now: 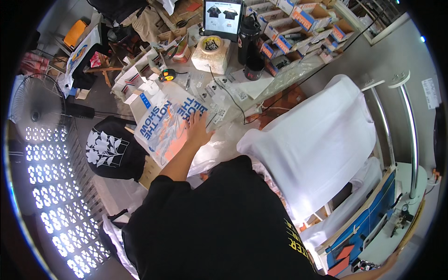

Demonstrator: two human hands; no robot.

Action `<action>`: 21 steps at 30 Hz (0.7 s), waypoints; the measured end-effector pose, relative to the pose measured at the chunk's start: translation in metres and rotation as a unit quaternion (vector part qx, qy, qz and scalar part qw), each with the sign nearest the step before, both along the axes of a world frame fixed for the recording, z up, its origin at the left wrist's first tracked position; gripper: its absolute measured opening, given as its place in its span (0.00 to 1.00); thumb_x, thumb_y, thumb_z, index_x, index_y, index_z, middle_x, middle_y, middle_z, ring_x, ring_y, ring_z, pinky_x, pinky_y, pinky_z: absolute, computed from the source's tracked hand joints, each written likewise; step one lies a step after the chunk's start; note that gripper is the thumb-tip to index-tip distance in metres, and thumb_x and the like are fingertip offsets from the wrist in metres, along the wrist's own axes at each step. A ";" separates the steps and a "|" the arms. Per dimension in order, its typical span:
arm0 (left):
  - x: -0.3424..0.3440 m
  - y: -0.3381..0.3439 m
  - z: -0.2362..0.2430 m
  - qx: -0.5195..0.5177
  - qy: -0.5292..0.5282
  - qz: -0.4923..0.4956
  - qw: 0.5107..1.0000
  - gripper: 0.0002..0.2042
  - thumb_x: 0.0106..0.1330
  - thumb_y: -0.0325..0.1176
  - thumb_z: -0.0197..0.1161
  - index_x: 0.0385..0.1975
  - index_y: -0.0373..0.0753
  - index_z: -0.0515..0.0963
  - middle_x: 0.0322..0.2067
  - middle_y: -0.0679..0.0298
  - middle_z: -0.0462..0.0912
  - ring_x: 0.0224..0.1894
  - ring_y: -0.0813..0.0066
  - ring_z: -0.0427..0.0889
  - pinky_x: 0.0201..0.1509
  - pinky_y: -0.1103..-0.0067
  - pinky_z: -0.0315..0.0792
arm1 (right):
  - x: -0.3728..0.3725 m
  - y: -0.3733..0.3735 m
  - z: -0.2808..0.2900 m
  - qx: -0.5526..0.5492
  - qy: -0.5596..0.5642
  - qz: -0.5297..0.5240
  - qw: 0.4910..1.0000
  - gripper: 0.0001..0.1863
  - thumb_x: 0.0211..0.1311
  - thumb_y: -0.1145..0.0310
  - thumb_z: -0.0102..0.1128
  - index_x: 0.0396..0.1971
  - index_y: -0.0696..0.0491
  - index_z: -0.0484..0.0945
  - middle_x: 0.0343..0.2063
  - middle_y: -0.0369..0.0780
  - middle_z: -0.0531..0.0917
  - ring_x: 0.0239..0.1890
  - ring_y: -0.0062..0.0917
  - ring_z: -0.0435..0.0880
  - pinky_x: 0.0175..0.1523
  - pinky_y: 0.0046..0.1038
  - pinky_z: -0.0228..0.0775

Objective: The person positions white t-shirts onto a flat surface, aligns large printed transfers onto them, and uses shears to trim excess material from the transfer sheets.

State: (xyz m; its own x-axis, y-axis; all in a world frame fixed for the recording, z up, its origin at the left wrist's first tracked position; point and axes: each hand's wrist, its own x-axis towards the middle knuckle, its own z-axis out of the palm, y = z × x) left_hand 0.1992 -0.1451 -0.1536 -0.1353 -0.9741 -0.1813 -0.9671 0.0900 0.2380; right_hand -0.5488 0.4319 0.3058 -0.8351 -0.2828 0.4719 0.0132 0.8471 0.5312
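My left hand (pixel 198 130) rests with its fingers spread on a clear plastic bag (pixel 163 149) with large blue lettering. Something orange and white shows through the bag, which lies flat on the worktable. Far off at the lower right, my right hand (pixel 391 262) is by the rounded edge of a pale machine (pixel 415 186) with chrome posts. Its fingers are small and partly hidden there, so their grip does not show. Between my arms, a white cloth (pixel 322 140) is draped over a stand to the right of the table.
Along the table's back are a tape measure (pixel 167 75), a tape roll (pixel 211 44) on a white block, a tablet (pixel 222 19), a black cup (pixel 254 67) and several open boxes (pixel 310 16). A fan (pixel 37 105) and a black garment (pixel 114 149) with white flowers are at left.
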 end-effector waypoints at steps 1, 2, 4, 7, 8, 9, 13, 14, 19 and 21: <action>-0.004 -0.001 0.010 0.019 0.028 0.017 0.999 0.41 0.53 0.44 0.73 0.67 0.43 0.61 0.68 0.52 0.56 0.73 0.48 0.50 0.73 0.52 0.46 | -0.004 0.008 0.000 0.017 -0.016 -0.001 1.000 0.19 0.63 0.50 0.56 0.41 0.51 0.82 0.37 0.41 0.85 0.38 0.31 0.85 0.42 0.32 0.75; -0.001 -0.002 0.007 0.011 0.044 0.014 0.999 0.39 0.54 0.43 0.72 0.66 0.43 0.62 0.68 0.52 0.57 0.72 0.49 0.50 0.73 0.52 0.47 | -0.008 0.010 -0.001 0.030 -0.026 0.005 0.999 0.19 0.62 0.51 0.56 0.38 0.52 0.82 0.36 0.41 0.85 0.36 0.32 0.85 0.41 0.34 0.75; 0.013 -0.004 -0.013 -0.003 0.071 0.004 0.997 0.37 0.55 0.42 0.72 0.65 0.42 0.65 0.67 0.52 0.59 0.72 0.51 0.51 0.73 0.54 0.48 | -0.015 0.016 -0.003 0.052 -0.038 0.017 0.998 0.18 0.61 0.52 0.57 0.34 0.53 0.82 0.32 0.43 0.85 0.33 0.34 0.85 0.38 0.36 0.75; 0.036 -0.015 -0.022 0.014 0.149 -0.015 0.989 0.35 0.56 0.41 0.71 0.64 0.43 0.66 0.67 0.54 0.59 0.72 0.53 0.51 0.74 0.57 0.48 | -0.023 0.025 -0.006 0.089 -0.048 0.045 0.994 0.18 0.58 0.53 0.58 0.27 0.55 0.83 0.26 0.45 0.85 0.29 0.36 0.85 0.35 0.39 0.74; 0.036 -0.019 -0.019 0.029 0.166 -0.020 0.985 0.35 0.56 0.41 0.71 0.65 0.43 0.65 0.68 0.55 0.59 0.72 0.53 0.51 0.75 0.57 0.48 | -0.024 0.029 -0.006 0.102 -0.050 0.055 0.992 0.19 0.57 0.53 0.59 0.25 0.56 0.83 0.24 0.45 0.85 0.28 0.37 0.85 0.34 0.40 0.74; 0.032 -0.016 -0.018 0.023 0.126 -0.025 0.991 0.36 0.56 0.41 0.71 0.65 0.42 0.65 0.67 0.54 0.59 0.72 0.52 0.52 0.74 0.57 0.48 | -0.026 0.033 -0.004 0.104 -0.051 0.058 0.992 0.19 0.56 0.54 0.59 0.23 0.56 0.84 0.23 0.46 0.85 0.26 0.38 0.85 0.33 0.41 0.74; 0.022 -0.003 0.005 0.008 0.045 -0.033 0.998 0.38 0.55 0.42 0.71 0.65 0.38 0.63 0.67 0.53 0.59 0.71 0.50 0.54 0.74 0.57 0.48 | -0.029 0.026 -0.012 -0.044 -0.056 0.014 0.997 0.19 0.55 0.53 0.61 0.25 0.58 0.84 0.24 0.48 0.85 0.27 0.41 0.85 0.33 0.42 0.75; 0.026 -0.002 -0.001 0.012 0.048 -0.033 0.998 0.38 0.55 0.42 0.71 0.65 0.38 0.62 0.67 0.52 0.59 0.71 0.50 0.55 0.74 0.56 0.48 | -0.028 0.023 -0.008 -0.088 -0.057 -0.001 0.994 0.20 0.55 0.53 0.61 0.26 0.58 0.84 0.24 0.49 0.85 0.28 0.41 0.84 0.34 0.42 0.75; 0.040 -0.018 -0.029 -0.024 0.106 -0.033 0.994 0.40 0.53 0.41 0.73 0.66 0.40 0.63 0.67 0.52 0.58 0.71 0.50 0.53 0.75 0.57 0.46 | -0.021 0.016 -0.001 -0.174 -0.046 -0.030 0.983 0.21 0.56 0.52 0.61 0.30 0.58 0.84 0.27 0.49 0.85 0.30 0.42 0.84 0.36 0.41 0.75; 0.022 0.002 -0.016 -0.030 0.076 -0.018 0.997 0.38 0.53 0.41 0.72 0.65 0.40 0.63 0.67 0.52 0.59 0.71 0.50 0.53 0.75 0.57 0.45 | -0.014 0.018 0.006 -0.159 -0.031 -0.021 0.987 0.21 0.57 0.52 0.61 0.31 0.58 0.84 0.28 0.49 0.85 0.30 0.42 0.84 0.36 0.41 0.75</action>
State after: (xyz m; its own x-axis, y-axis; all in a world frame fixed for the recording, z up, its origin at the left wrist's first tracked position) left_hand 0.2217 -0.1431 -0.1695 -0.1912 -0.9767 -0.0976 -0.9164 0.1420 0.3742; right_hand -0.5628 0.4497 0.3117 -0.8729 -0.0937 0.4789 0.0276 0.9704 0.2401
